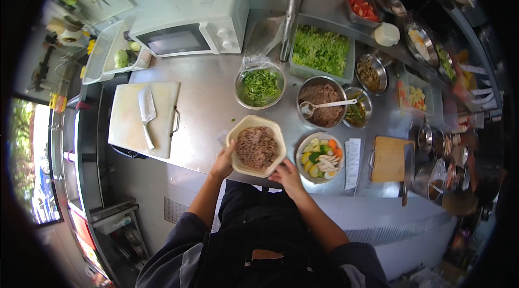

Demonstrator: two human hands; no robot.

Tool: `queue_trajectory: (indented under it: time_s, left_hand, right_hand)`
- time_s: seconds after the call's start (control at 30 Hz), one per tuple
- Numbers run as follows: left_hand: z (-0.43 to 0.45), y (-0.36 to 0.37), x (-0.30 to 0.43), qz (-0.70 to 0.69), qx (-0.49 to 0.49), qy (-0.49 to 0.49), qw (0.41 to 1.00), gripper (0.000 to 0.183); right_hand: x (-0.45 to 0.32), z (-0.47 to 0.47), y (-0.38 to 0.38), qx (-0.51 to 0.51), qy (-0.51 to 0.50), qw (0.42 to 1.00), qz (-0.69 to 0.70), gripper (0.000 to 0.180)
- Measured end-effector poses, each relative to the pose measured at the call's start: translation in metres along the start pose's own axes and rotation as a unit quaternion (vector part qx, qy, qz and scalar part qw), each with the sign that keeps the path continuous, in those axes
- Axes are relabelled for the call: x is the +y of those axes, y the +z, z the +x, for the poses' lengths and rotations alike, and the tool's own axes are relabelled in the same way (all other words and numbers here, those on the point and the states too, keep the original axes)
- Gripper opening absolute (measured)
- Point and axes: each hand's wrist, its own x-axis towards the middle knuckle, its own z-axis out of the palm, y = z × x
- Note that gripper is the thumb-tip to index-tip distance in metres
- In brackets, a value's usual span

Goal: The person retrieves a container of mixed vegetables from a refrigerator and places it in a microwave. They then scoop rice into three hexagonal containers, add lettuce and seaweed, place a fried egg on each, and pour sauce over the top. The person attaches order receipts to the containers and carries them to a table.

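Note:
A cream, roughly hexagonal bowl (256, 122) is held between both hands at the front edge of the steel counter. Brown, grainy food (256, 147), probably cooked rice, fills its middle. My left hand (223, 163) grips the bowl's left side, with the thumb over the rim. At the lower right rim, the fingers of my right hand (287, 176) support the bowl. Just right of it stands a second pale bowl (299, 157) with sliced egg, broccoli, carrot and pale meat slices. Behind that, a steel bowl (300, 89) contains similar brown food and a white-handled spoon (332, 104).
A cleaver (146, 105) lies on a white cutting board (166, 97) at left. Behind are a microwave (190, 8), a steel bowl of chopped greens (261, 87) and a tub of lettuce (320, 49). Printed slips (352, 162), a wooden board (387, 158) and another knife (407, 170) lie right.

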Motion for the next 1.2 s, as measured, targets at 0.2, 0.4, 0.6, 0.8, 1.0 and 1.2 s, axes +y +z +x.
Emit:
queue_trajectory:
  time_s: [0.2, 0.4, 0.6, 0.8, 1.0, 1.2]
  left_hand:
    - [0.056, -0.058, 0.039, 0.264, 0.034, 0.076, 0.961, 0.045]
    - [0.011, -0.103, 0.16, 0.305, -0.191, 0.099, 0.928, 0.036]
    - [-0.007, -0.084, 0.215, 0.157, -0.411, -0.098, 0.893, 0.026]
    - [-0.017, -0.075, 0.219, 0.106, -0.359, -0.136, 0.917, 0.023]
    - [-0.018, -0.059, 0.227, 0.111, -0.398, -0.164, 0.896, 0.03]
    - [-0.015, -0.046, 0.232, 0.181, -0.399, -0.188, 0.879, 0.045]
  right_hand:
    - [0.036, 0.023, 0.045, 0.169, -0.067, 0.981, 0.073, 0.029]
    - [0.002, -0.013, 0.158, 0.246, -0.037, 0.941, -0.231, 0.029]
    - [-0.085, 0.044, 0.258, -0.125, -0.068, 0.976, -0.163, 0.027]
    - [-0.124, 0.051, 0.28, -0.029, -0.193, 0.976, -0.098, 0.02]
    - [-0.15, 0.038, 0.274, 0.009, -0.21, 0.963, -0.17, 0.022]
    - [-0.178, 0.009, 0.251, 0.039, -0.26, 0.929, -0.259, 0.019]
